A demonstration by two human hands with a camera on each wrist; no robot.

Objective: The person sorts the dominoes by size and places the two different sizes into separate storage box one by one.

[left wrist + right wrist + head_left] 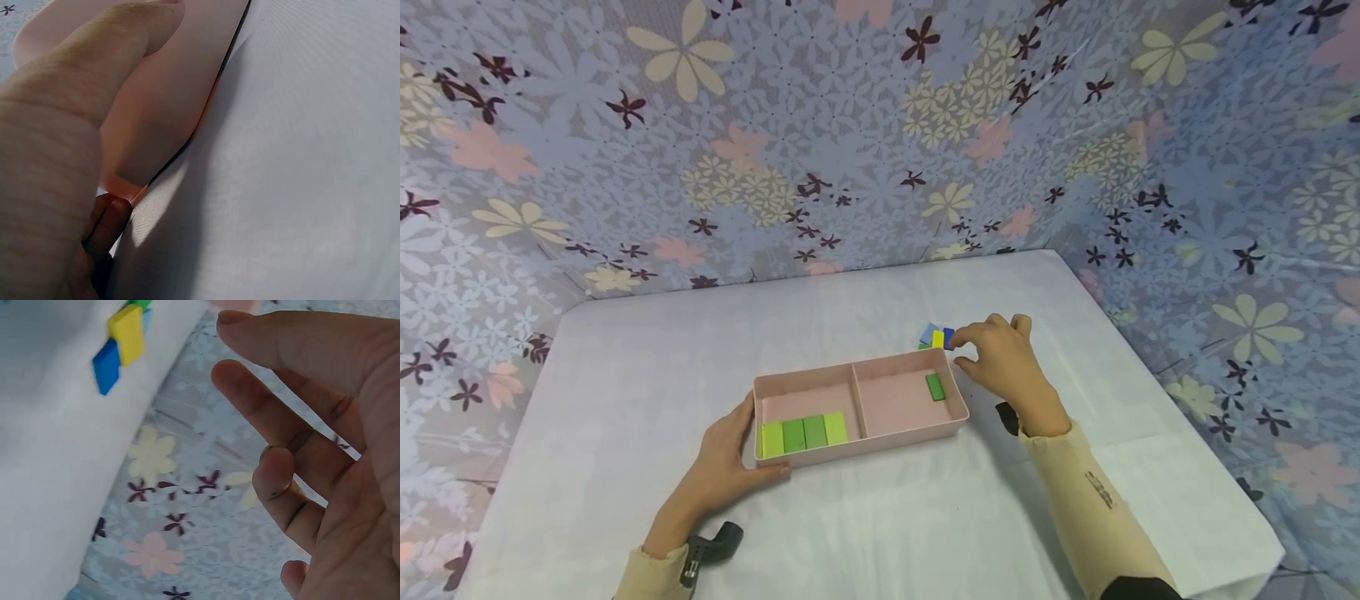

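Observation:
A shallow pink box (913, 432) with two compartments stands on the white-covered table. My left hand (722, 458) grips its left end, thumb along the front wall and fingers round the left side. The left wrist view shows the thumb (131, 31) against the pink wall. In the left compartment, green tiles (804, 433) and yellow-green ones stand side by side in a row; a single green tile (935, 387) lies in the right compartment. My right hand (1003, 358) hovers beyond the box's right end, thumb and forefinger apart and holding nothing, near a yellow tile (127, 334) and a blue tile (106, 367).
Behind the box's far right corner is a small cluster of tiles, including a light blue tile (929, 332) and part of a green one. The white cloth (647, 358) surrounds the box. Flower-patterned fabric (850, 167) rises behind the table and on its right.

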